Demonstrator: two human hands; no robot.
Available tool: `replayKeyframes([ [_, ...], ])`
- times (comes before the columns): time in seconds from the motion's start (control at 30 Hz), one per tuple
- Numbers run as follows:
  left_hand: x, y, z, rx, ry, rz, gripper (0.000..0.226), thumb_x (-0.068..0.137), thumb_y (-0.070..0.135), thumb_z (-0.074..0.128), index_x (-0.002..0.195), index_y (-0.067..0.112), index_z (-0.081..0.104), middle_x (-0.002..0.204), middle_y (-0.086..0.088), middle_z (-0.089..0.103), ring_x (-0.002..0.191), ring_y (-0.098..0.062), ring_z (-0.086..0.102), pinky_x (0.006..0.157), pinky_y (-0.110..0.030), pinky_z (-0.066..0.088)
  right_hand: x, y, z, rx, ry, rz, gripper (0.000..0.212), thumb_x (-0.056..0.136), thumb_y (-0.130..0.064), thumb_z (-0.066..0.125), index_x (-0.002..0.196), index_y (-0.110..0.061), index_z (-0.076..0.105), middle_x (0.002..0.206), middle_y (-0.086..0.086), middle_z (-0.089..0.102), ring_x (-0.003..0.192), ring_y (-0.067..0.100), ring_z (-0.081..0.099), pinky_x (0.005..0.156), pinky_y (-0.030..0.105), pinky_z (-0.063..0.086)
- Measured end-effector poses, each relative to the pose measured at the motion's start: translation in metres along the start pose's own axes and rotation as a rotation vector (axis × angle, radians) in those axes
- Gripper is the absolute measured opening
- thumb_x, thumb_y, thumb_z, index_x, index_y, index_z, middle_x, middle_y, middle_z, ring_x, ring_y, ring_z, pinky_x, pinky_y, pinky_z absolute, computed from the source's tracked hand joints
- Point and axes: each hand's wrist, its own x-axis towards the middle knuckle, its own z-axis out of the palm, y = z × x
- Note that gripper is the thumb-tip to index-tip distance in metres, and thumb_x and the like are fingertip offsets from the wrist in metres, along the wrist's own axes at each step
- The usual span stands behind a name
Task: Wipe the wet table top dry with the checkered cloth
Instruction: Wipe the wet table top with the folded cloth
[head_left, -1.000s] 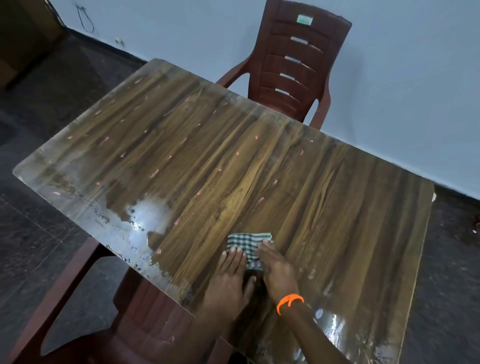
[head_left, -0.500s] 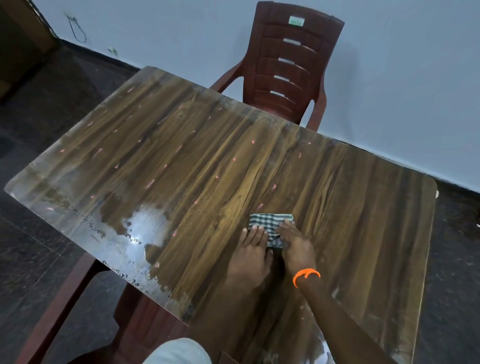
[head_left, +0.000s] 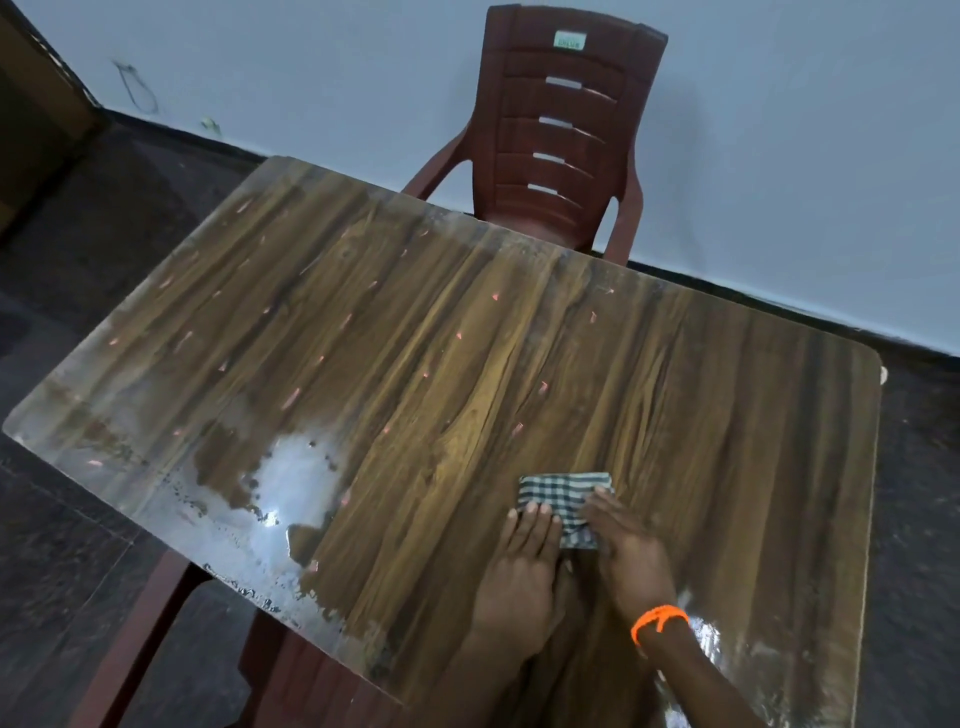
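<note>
A folded green-and-white checkered cloth (head_left: 563, 496) lies flat on the wood-grain table top (head_left: 441, 364), near the front right. My left hand (head_left: 519, 566) presses on the cloth's near left edge with straight fingers. My right hand (head_left: 626, 551), with an orange band at the wrist, lies flat over the cloth's right side. A shiny wet patch (head_left: 291, 483) spreads along the table's left front edge. More wet glare shows at the near right corner (head_left: 711, 644).
A dark red plastic chair (head_left: 561, 135) stands at the table's far side against a pale wall. Another red chair (head_left: 291, 675) sits under the near edge. The floor around is dark tile.
Both hands have pushed the cloth forward and to the right across the table, away from the near edge. The view has tilted down a little.
</note>
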Motion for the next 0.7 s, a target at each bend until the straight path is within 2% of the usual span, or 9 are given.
replayKeyframes([
  [0.1,0.051,-0.003,-0.004,0.037,-0.012,0.02,0.053,0.1,0.034,0.045,0.144,0.006,0.053,0.15,-0.011,0.052,0.147,-0.023,0.036,0.125,-0.045,0.013,0.043,0.01,-0.011,-0.017,0.074,0.038,0.05,0.068,0.02,0.065,0.109,-0.008,0.071,0.122,0.007,0.064,0.122,0.02,0.053,0.107,0.014,0.029],
  [0.2,0.085,-0.021,-0.013,0.094,0.008,0.016,0.051,0.098,0.032,0.045,0.138,0.003,0.058,0.143,-0.013,0.058,0.141,-0.025,0.046,0.124,-0.049,0.018,0.085,0.012,-0.002,-0.005,0.065,0.016,0.04,0.07,0.013,0.062,0.104,-0.006,0.071,0.118,0.011,0.066,0.118,0.024,0.056,0.107,0.022,0.033],
  [0.3,0.089,-0.044,-0.021,0.126,0.023,-0.015,0.054,0.098,0.035,0.039,0.137,0.002,0.06,0.141,-0.013,0.06,0.139,-0.026,0.048,0.123,-0.05,0.021,0.104,-0.001,0.012,0.002,0.016,-0.025,0.042,0.069,0.009,0.058,0.106,-0.006,0.071,0.119,0.011,0.065,0.12,0.023,0.055,0.108,0.027,0.034],
  [0.37,0.076,-0.057,-0.023,0.127,0.038,-0.022,0.055,0.099,0.036,0.039,0.139,0.003,0.058,0.143,-0.013,0.058,0.141,-0.025,0.045,0.123,-0.048,0.021,0.099,-0.014,0.018,-0.001,0.0,-0.055,0.041,0.073,0.008,0.058,0.109,-0.007,0.07,0.122,0.01,0.064,0.123,0.021,0.053,0.109,0.028,0.033],
  [0.5,0.034,-0.061,-0.018,0.104,0.043,0.015,0.055,0.102,0.036,0.043,0.146,0.005,0.05,0.153,-0.012,0.048,0.149,-0.023,0.032,0.122,-0.049,0.023,0.063,-0.022,0.021,0.044,-0.027,-0.084,0.036,0.085,0.004,0.061,0.116,-0.013,0.068,0.131,0.002,0.059,0.13,0.012,0.045,0.111,0.021,0.027],
  [0.6,0.018,-0.041,-0.01,0.082,0.022,0.051,0.055,0.102,0.039,0.046,0.146,0.005,0.051,0.153,-0.012,0.047,0.15,-0.024,0.03,0.122,-0.05,0.024,0.035,-0.01,0.013,0.028,-0.02,-0.065,0.047,0.078,0.01,0.06,0.117,-0.016,0.067,0.132,-0.002,0.058,0.13,0.005,0.041,0.11,0.017,0.026],
  [0.7,0.032,-0.016,-0.004,0.086,-0.013,0.061,0.058,0.105,0.046,0.04,0.145,0.006,0.052,0.152,-0.012,0.049,0.148,-0.023,0.034,0.122,-0.049,0.023,0.026,0.008,-0.006,0.007,0.029,-0.015,0.057,0.068,0.018,0.062,0.114,-0.015,0.068,0.129,-0.002,0.059,0.128,0.008,0.044,0.109,0.017,0.028],
])
